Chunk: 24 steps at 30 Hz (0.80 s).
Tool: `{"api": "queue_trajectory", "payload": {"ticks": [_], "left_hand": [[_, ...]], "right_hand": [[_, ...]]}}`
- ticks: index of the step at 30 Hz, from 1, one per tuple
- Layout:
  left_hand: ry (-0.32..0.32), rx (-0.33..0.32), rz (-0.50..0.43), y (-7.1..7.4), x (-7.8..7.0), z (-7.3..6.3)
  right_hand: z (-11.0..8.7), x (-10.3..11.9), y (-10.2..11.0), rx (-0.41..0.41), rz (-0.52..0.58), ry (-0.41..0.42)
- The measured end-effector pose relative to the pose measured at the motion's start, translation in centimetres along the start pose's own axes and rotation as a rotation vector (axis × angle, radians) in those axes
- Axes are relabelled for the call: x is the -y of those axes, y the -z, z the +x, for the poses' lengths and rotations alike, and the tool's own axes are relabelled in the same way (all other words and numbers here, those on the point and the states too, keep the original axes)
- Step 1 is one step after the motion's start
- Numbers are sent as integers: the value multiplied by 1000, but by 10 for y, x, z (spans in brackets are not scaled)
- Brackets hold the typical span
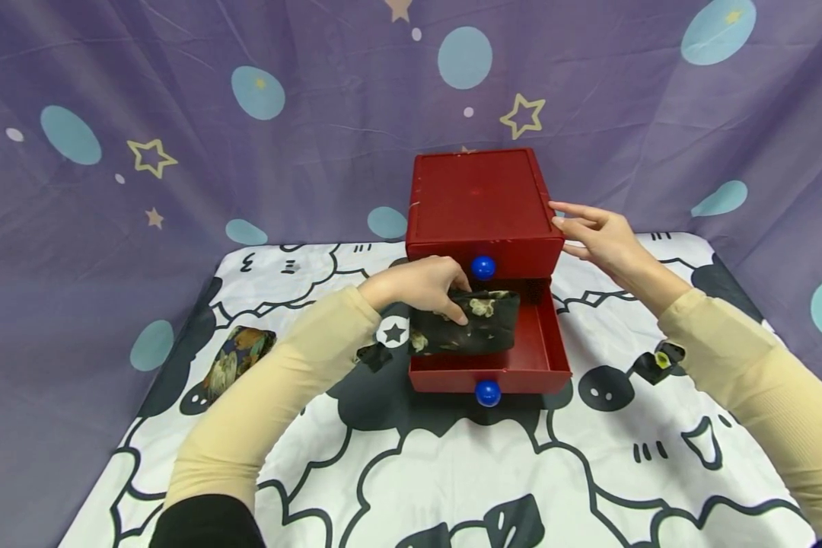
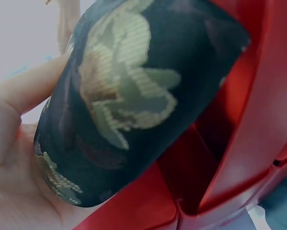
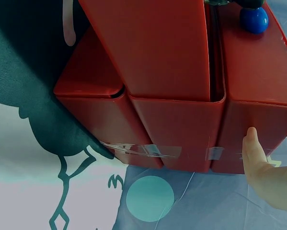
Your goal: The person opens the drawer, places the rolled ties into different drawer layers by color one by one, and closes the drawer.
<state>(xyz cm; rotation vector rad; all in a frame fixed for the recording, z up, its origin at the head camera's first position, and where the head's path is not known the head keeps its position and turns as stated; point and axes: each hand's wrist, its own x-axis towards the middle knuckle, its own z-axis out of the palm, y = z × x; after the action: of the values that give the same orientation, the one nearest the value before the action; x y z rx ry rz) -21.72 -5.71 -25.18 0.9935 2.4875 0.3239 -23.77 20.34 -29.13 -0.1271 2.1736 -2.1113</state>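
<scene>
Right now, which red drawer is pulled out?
The middle drawer, under the dark floral item in the left hand; it juts forward, whereas the top drawer and bottom drawer sit pushed in.

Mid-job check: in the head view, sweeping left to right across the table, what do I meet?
Multicoloured floral item → left hand gripping the dark floral pouch → right hand at the side of the red drawer unit.

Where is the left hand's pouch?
Near the head view's centre, the pouch is in the left hand, over the left part of the open red drawer.
</scene>
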Motion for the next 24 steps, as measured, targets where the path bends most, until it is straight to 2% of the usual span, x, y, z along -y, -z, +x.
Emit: {"api": "queue_trajectory", "payload": {"ticks": [6,15,24], "left_hand": [[2,30,7,-3,-3,9],[10,92,10,-9,-7,17],[3,122,21,-17,-5,24]], "right_hand": [[0,-1,0,-7,41,8],[0,0,0,-5,6,10],[0,0,0,-2,8,4]]}}
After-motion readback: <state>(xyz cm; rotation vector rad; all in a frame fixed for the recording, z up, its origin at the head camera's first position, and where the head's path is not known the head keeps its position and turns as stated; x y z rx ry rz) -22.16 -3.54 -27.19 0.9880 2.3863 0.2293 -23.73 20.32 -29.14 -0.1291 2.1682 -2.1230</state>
